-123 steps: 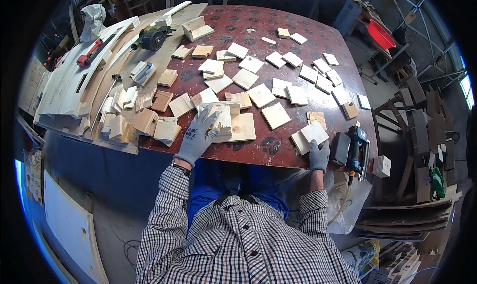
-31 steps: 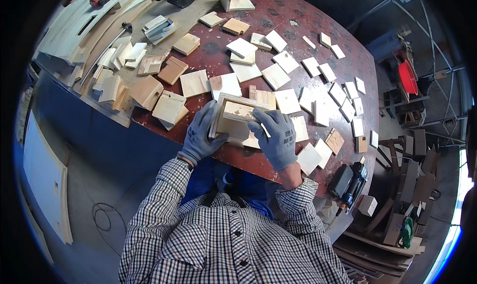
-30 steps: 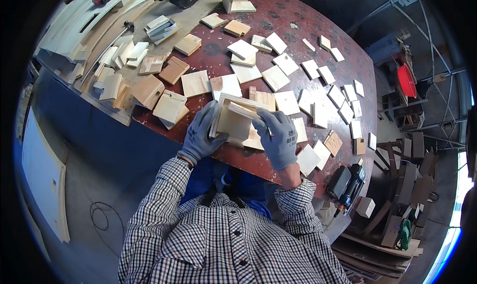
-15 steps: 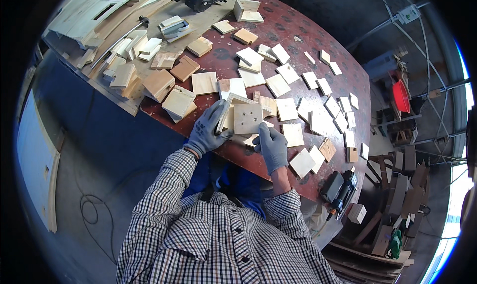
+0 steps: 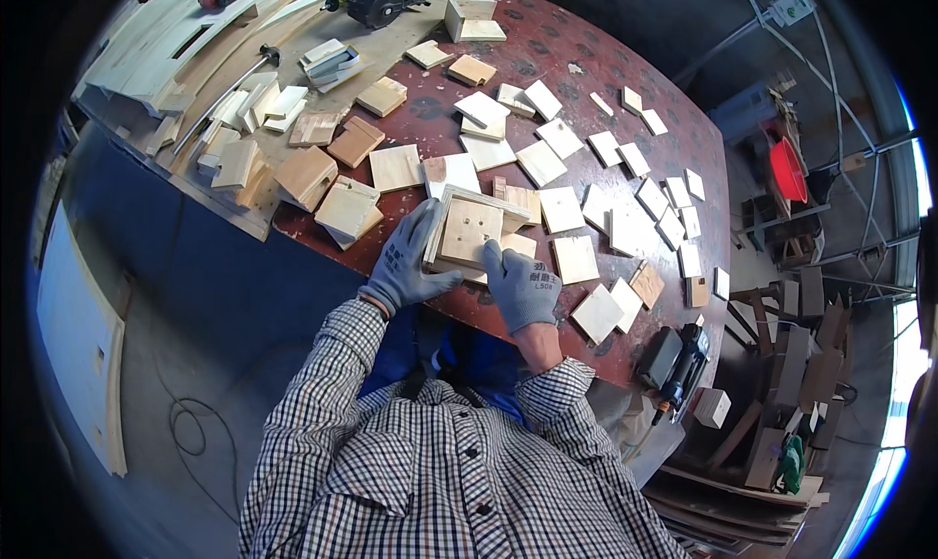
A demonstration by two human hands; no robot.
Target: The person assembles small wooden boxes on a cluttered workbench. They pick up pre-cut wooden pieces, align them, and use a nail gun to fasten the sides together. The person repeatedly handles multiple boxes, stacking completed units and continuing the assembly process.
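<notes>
Item: small open wooden box (image 5: 467,235), now tipped up to show its drilled panel where a second ago it lay flatter, at the near edge of the bench (image 5: 547,41), left hand (image 5: 408,266) and right hand (image 5: 523,287) each in closed grip on its sides, loose wood squares (image 5: 576,260) beside it

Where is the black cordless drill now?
In the head view, the black cordless drill lies at the table's near right edge, right of the right hand.
</notes>
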